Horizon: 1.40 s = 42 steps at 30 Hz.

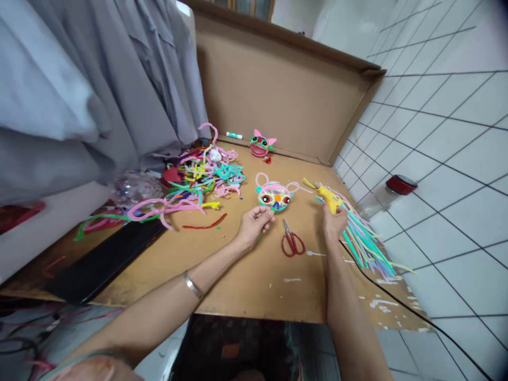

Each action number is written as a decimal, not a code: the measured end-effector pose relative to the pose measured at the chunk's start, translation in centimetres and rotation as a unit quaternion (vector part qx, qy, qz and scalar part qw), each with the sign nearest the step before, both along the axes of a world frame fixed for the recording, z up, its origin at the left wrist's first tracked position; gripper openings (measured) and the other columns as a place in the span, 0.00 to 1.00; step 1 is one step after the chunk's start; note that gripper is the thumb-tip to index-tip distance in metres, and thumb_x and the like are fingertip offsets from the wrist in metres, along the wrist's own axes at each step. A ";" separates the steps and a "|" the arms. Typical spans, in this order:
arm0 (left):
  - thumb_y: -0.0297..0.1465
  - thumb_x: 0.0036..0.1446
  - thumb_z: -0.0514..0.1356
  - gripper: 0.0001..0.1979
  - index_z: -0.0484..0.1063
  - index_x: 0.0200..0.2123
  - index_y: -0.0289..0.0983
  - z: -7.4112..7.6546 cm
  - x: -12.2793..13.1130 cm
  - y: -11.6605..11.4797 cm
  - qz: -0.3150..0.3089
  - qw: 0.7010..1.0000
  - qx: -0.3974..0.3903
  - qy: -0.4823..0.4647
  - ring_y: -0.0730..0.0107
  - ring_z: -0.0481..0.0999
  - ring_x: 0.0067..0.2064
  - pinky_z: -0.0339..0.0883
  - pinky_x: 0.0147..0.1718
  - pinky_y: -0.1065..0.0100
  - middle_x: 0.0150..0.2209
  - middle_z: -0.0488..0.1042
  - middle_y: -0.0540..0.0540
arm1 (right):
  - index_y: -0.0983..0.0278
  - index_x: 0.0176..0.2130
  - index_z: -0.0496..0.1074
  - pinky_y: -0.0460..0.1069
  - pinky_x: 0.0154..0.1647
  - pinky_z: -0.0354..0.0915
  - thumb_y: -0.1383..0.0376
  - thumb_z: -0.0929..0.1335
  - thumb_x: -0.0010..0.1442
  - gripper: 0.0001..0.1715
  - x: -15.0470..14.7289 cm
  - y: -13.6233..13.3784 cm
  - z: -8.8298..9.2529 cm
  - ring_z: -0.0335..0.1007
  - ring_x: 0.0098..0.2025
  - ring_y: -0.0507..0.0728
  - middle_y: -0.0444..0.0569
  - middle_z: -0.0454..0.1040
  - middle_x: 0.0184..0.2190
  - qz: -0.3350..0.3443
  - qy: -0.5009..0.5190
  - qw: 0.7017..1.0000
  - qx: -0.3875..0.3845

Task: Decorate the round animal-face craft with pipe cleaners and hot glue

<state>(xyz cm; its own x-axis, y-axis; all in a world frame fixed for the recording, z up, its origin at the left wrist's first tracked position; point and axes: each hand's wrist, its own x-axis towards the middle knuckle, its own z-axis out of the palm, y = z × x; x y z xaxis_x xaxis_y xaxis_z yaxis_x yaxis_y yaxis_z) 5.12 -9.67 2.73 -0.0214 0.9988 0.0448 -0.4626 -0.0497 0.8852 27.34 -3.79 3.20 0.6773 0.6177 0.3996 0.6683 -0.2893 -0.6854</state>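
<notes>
My left hand [254, 227] pinches a short green pipe cleaner [260, 235] at the lower edge of an animal face craft [275, 197]. That face has pink looped ears, red-brown eyes, an orange nose and a blue piece below it. Over at the right, my right hand [335, 218] is closed around a yellow hot glue gun [329, 198], its nozzle pointing left and its black cord trailing to the lower right. Red-handled scissors [292, 242] lie between my hands, blades pointing away from me.
Behind stands a finished-looking face craft [260, 144] beside a glue stick [234, 135]. Tangled pipe cleaners [214, 172] heap at left, above a black slab [107, 259]. Straight pipe cleaners [369, 248] and a red-lidded jar [400, 185] sit right. A cardboard panel [273, 90] closes the back.
</notes>
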 end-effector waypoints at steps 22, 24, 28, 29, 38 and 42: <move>0.41 0.39 0.71 0.18 0.71 0.28 0.34 0.2 -0.9 1.2 0.071 0.997 0.003 -0.044 0.81 0.61 0.21 0.54 0.21 0.75 0.22 0.71 0.52 | 0.64 0.37 0.69 0.52 0.39 0.65 0.48 0.64 0.55 0.22 -7.1 -3.0 -1.2 0.69 0.34 0.59 0.53 0.75 0.33 0.237 -0.105 0.962 0.085; 0.40 0.39 0.71 0.18 0.71 0.28 0.34 0.1 -0.8 1.2 0.066 0.997 0.001 -0.047 0.81 0.61 0.21 0.54 0.21 0.75 0.22 0.72 0.52 | 0.64 0.38 0.69 0.52 0.39 0.65 0.48 0.64 0.55 0.23 -7.1 -3.0 -1.3 0.70 0.34 0.59 0.54 0.76 0.33 0.238 -0.107 0.961 0.088; 0.40 0.38 0.72 0.19 0.71 0.28 0.34 0.1 -0.8 1.2 0.057 0.997 -0.001 -0.054 0.82 0.61 0.21 0.54 0.21 0.75 0.23 0.72 0.51 | 0.65 0.40 0.70 0.52 0.38 0.65 0.48 0.65 0.55 0.24 -7.2 -3.0 -1.4 0.70 0.34 0.59 0.54 0.76 0.34 0.237 -0.102 0.963 0.081; 0.40 0.38 0.72 0.19 0.71 0.28 0.34 0.1 -0.8 1.2 0.055 0.997 0.000 -0.058 0.82 0.61 0.21 0.53 0.21 0.75 0.23 0.72 0.51 | 0.65 0.40 0.70 0.52 0.38 0.65 0.48 0.64 0.55 0.24 -7.2 -3.0 -1.4 0.70 0.33 0.59 0.54 0.76 0.33 0.236 -0.101 0.963 0.077; 0.37 0.39 0.71 0.17 0.72 0.30 0.33 -0.1 -0.8 1.3 0.036 0.996 0.013 -0.077 0.81 0.63 0.22 0.55 0.23 0.75 0.24 0.73 0.50 | 0.65 0.40 0.70 0.52 0.39 0.65 0.49 0.65 0.56 0.23 -7.3 -3.1 -1.4 0.71 0.35 0.60 0.55 0.77 0.35 0.217 -0.123 0.965 0.084; 0.35 0.37 0.71 0.17 0.72 0.30 0.33 0.0 -0.8 1.4 0.034 0.995 0.004 -0.095 0.81 0.64 0.22 0.57 0.23 0.75 0.24 0.74 0.50 | 0.64 0.39 0.70 0.52 0.39 0.65 0.50 0.65 0.56 0.21 -7.2 -2.8 -1.8 0.71 0.37 0.61 0.55 0.76 0.35 0.205 -0.146 0.962 0.105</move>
<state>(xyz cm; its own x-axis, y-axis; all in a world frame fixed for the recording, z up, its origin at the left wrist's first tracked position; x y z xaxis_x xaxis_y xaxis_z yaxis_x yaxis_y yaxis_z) 4.36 -8.30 2.69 -0.0985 0.9943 0.0404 -0.6167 -0.0929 0.7817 20.18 -6.64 1.44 0.2345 0.6942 0.6805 0.8692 0.1637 -0.4665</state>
